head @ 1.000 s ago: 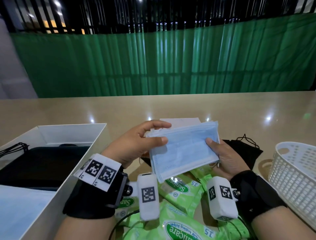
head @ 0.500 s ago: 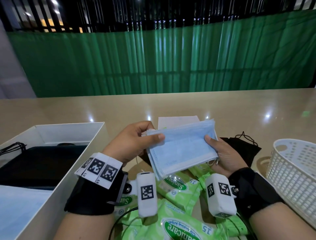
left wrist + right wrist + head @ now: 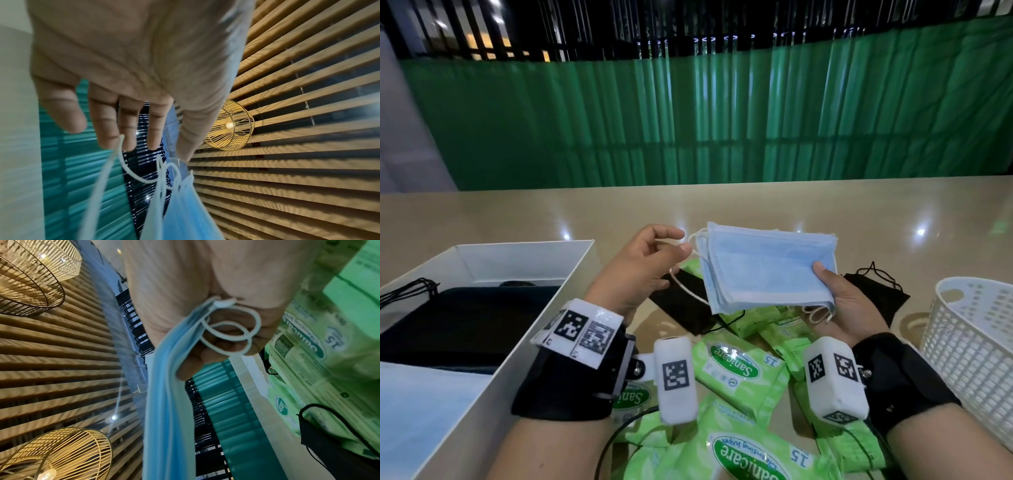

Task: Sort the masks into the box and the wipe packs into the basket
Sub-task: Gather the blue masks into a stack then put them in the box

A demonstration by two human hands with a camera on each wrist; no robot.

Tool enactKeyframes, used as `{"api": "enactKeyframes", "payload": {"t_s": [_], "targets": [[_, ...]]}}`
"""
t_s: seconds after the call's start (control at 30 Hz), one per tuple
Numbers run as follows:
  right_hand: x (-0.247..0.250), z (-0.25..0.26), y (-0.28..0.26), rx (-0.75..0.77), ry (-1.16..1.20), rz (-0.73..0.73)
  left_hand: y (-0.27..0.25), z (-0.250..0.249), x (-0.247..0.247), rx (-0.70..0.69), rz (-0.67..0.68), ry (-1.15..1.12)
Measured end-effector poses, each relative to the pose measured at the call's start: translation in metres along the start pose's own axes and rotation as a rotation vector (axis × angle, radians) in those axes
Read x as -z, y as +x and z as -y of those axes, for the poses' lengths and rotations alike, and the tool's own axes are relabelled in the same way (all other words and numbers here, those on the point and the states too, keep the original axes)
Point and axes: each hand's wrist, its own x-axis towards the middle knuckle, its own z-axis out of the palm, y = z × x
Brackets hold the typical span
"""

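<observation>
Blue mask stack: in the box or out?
Out. The right hand holds the blue mask stack above the wipe packs, right of the box.
</observation>
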Motion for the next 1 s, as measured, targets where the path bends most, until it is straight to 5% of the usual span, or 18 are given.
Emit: {"api": "enactKeyframes", "payload": {"t_s": [0.37,0.73,0.87,1.0], "targets": [[-0.004,-0.002,-0.004,-0.051,-0.047,0.030,0.003,0.011,-0.007,0.156,0.093,0.058],[0.007,-0.001,0.004,-0.026,0.035,0.010,-0.006,-0.010,0.003,0.113,0.055,-0.637],[0.008,0.001,0.002,-0.057,0.044,0.049,-0.009,-0.007,-0.010,0.204,0.131,-0.444],[0.006,0.001,0.000,-0.077,0.053,0.047,-0.004,-0.001,-0.017,0.082,-0.037,-0.100]]}}
